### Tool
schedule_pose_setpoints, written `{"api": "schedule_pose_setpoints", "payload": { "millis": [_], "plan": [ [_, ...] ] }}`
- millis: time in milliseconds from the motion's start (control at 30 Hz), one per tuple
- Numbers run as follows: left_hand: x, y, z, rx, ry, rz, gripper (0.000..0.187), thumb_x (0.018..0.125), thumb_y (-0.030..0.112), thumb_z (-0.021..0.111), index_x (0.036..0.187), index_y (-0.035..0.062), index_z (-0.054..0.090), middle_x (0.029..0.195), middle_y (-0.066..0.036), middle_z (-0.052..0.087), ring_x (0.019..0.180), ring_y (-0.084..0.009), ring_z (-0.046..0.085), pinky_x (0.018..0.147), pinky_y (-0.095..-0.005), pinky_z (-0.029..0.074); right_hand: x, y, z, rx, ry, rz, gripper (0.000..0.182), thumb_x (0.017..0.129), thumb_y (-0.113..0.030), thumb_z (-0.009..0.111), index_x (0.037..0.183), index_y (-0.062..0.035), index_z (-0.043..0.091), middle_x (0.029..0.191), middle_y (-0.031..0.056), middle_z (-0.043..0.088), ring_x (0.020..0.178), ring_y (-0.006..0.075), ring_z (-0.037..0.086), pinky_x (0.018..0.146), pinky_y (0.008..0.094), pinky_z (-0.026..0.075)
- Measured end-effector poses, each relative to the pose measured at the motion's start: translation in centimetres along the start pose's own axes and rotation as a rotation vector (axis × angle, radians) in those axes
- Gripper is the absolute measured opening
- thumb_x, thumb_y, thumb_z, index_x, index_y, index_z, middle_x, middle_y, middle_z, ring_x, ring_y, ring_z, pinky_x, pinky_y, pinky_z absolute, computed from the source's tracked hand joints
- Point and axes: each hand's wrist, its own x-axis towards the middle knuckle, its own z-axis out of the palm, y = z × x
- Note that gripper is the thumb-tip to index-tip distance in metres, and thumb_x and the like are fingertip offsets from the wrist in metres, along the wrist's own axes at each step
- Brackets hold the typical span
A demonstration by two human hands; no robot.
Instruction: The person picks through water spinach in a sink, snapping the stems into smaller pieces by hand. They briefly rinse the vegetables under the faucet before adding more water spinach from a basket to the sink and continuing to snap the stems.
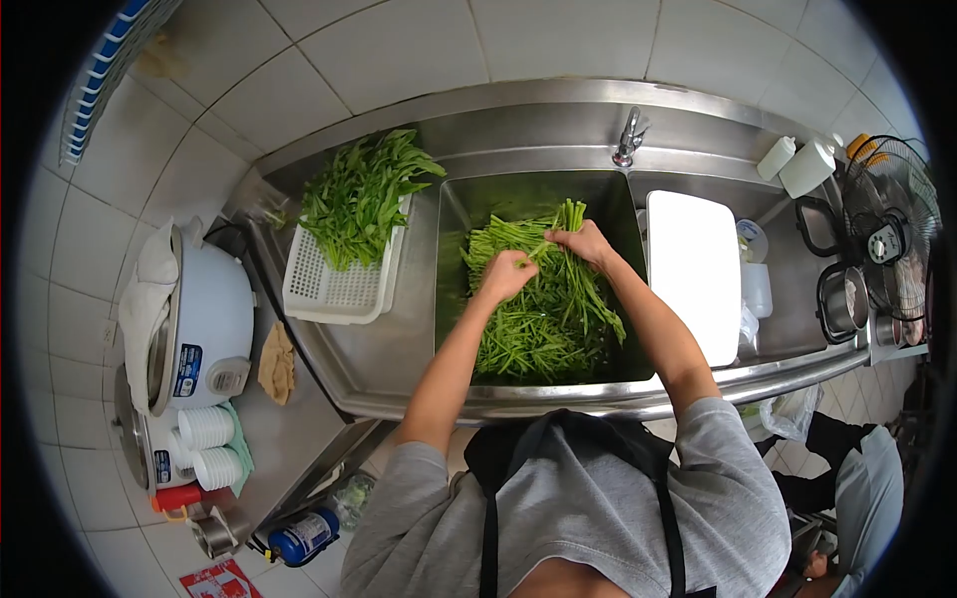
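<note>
A steel sink basin (456, 214) holds a heap of long-stemmed leafy greens (528, 344), which look like water spinach. Over the heap, my right hand (586, 244) is closed around green stems, their cut ends poking up past the fingers and their leaves trailing toward the front right. Just to its left, my left hand (508, 275) is closed in a pinch on a stem that runs between the two hands. Left of the basin, more leafy greens (364, 199) are piled in a white perforated basket (334, 289).
A faucet (630, 140) rises behind the basin. On the right lie a white board (695, 279), white bottles (805, 167), and a fan (887, 239). A large rice cooker (214, 319) and stacked white cups (206, 427) stand left. Another person (865, 498) is at lower right.
</note>
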Motion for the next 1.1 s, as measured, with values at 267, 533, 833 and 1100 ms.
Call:
{"api": "schedule_pose_setpoints", "payload": {
  "millis": [267, 533, 833, 1100],
  "plan": [
    [0.6, -4.9, 3.6, -0.707, 0.353, -0.43, 0.029, 0.084, 0.027, 0.044, 0.067, 0.0032, 0.047, 0.062, -0.005, 0.045, 0.057, -0.015, 0.041, 0.057, -0.0366, 0.035, -0.8, 3.3, 2.6, 0.094, 0.087, -0.037, 0.028, 0.07, -0.027, 0.072, 0.064, -0.0016, 0.062, 0.058, 0.0028, 0.057, 0.052, 0.0104, 0.049, 0.051, 0.0273, 0.04],
    [-2.9, -5.3, 1.4, -0.483, 0.191, -0.333, 0.024, 0.093, 0.022, 0.03, 0.102, 0.0038, 0.043, 0.077, -0.005, 0.05, 0.07, -0.013, 0.047, 0.066, -0.0285, 0.038, -2.9, 2.8, 2.9, 0.014, -0.222, 0.143, 0.026, 0.074, -0.026, 0.07, 0.084, -0.0025, 0.062, 0.068, 0.0041, 0.064, 0.06, 0.0111, 0.055, 0.058, 0.0276, 0.045],
    [-6.1, -3.1, 4.6, -0.115, -0.088, 0.001, 0.038, 0.076, 0.04, 0.061, 0.076, 0.0018, 0.062, 0.066, -0.016, 0.06, 0.064, -0.0283, 0.06, 0.061, -0.037, 0.045, -3.8, 2.0, 4.7, 0.222, -0.334, 0.348, 0.038, 0.073, -0.028, 0.07, 0.096, 0.0012, 0.061, 0.073, 0.0081, 0.065, 0.054, 0.0136, 0.056, 0.05, 0.0303, 0.048],
    [-5.1, -2.1, 4.2, 0.036, -0.025, -0.116, 0.028, 0.075, 0.035, 0.06, 0.084, 0.0091, 0.065, 0.063, -0.015, 0.059, 0.061, -0.0277, 0.059, 0.061, -0.0371, 0.045, -2.4, 2.5, 3.8, -0.07, -0.168, 0.195, 0.038, 0.073, -0.037, 0.07, 0.086, -0.0023, 0.063, 0.071, 0.0063, 0.064, 0.059, 0.0137, 0.056, 0.054, 0.0278, 0.046]
  ]
}}
